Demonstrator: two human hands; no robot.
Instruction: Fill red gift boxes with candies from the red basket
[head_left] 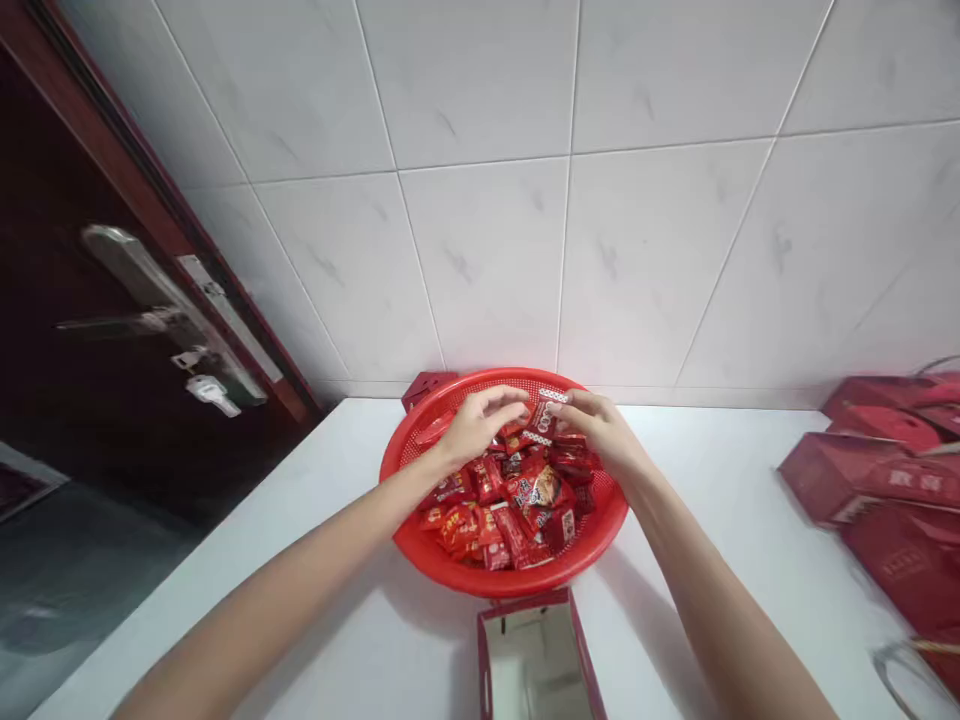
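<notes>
Seen from above, two bare hands work over a round red plastic basket [616, 520] that stands on a white bench [330, 470] near a tiled wall [487, 250]. The basket is heaped with red-wrapped snack packets [517, 500]. The right hand [606, 432] has its fingers clamped on the edge of a dark red packet with white dotted borders [540, 420], tilted up above the heap. The left hand [480, 428] hovers opposite, thumb and fingers curved and slightly apart. In front of the basket is an open box [536, 650], pale inside; red boxes [892, 475] cluster at far right.
</notes>
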